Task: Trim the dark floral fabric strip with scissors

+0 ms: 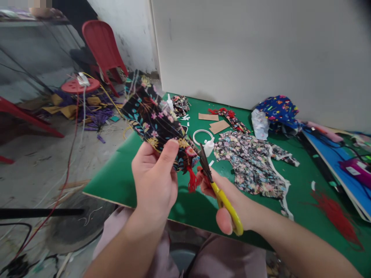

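My left hand (156, 177) grips a folded piece of black floral fabric (153, 112) between thumb and fingers, raised above the green table. From the fabric's lower corner hangs a red tassel (191, 180). My right hand (228, 197) holds scissors (220, 195) with yellow handles, thumb through one loop. Their dark blades point up and away, close beside the tassel corner of the fabric; whether they touch it I cannot tell. Some right-hand fingers are behind the scissors, near the tassel.
On the green table (116, 177) lie floral fabric pieces (252, 162), brown cards (218, 126), a white ring (194, 135), a small white bottle (208, 147) and red threads (336, 216). A blue patterned cloth (278, 110) and a magenta tool (358, 172) are at right. A red chair (101, 42) stands behind left.
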Available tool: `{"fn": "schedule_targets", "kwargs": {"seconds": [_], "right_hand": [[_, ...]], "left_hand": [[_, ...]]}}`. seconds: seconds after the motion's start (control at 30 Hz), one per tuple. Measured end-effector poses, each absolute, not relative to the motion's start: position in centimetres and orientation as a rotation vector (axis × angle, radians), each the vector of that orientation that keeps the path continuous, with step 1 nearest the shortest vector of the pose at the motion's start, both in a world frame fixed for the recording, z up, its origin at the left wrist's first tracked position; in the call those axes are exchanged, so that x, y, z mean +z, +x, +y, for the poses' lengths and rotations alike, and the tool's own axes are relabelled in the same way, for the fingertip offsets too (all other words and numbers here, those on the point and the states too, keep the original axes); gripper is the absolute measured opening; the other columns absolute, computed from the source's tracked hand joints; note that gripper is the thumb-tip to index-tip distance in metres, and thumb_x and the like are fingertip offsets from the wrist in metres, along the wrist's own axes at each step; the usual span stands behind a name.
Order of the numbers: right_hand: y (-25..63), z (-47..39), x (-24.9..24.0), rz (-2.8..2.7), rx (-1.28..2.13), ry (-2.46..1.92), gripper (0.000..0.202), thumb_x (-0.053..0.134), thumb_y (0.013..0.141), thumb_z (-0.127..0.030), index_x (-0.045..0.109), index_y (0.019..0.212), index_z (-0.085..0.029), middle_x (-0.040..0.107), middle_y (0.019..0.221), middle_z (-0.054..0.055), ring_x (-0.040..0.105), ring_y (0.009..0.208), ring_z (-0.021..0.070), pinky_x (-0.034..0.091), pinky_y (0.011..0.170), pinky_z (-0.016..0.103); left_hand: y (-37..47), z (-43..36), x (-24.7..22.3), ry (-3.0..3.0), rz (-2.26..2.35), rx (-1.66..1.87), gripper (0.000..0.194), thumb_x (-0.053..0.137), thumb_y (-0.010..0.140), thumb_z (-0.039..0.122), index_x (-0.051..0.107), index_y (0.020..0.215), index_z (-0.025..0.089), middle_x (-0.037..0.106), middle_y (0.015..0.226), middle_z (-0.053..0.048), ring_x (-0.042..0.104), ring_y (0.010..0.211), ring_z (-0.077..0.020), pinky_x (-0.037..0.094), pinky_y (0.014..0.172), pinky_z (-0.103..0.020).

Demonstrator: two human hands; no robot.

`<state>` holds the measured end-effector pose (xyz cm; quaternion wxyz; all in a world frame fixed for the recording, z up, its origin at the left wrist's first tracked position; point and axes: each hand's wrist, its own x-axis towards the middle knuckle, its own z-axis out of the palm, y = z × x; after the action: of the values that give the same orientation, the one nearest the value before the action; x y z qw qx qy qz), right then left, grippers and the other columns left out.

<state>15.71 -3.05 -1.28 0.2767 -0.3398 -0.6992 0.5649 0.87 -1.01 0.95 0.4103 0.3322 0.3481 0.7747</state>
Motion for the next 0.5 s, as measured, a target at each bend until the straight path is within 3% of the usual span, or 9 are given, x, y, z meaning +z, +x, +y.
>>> {"fn": "schedule_targets", "kwargs": {"seconds": [0.23, 0.5], "right_hand": [[15.76, -2.91, -1.22, -1.93, 1.519, -0.935, 0.077, 0.047, 0.053, -0.086, 0.037, 0.092, -0.021, 0.031, 0.069, -0.006, 0.022, 0.065, 0.0103, 0.025, 0.054, 0.024], [15.58, -3.0, -1.21, -1.872, 1.535, -0.939, 0.081, 0.05, 0.052, -0.085, 0.043, 0.099, -0.02, 0.033, 0.068, -0.005, 0.026, 0.066, 0.0114, 0.029, 0.055, 0.024]], "left_hand": [[1.01, -1.05, 1.15, 0.797, 0.808, 1.985, 0.015, 0.068, 0.078, 0.021, 0.071, 0.092, 0.028, 0.071, 0.089, 0.003, 0.065, 0.082, -0.0121, 0.054, 0.079, -0.025], [1.25, -1.1, 1.1, 0.793, 0.858, 1.963, 0.011, 0.069, 0.076, 0.022, 0.071, 0.086, 0.029, 0.07, 0.084, 0.003, 0.065, 0.078, -0.0148, 0.055, 0.083, -0.032]]}}
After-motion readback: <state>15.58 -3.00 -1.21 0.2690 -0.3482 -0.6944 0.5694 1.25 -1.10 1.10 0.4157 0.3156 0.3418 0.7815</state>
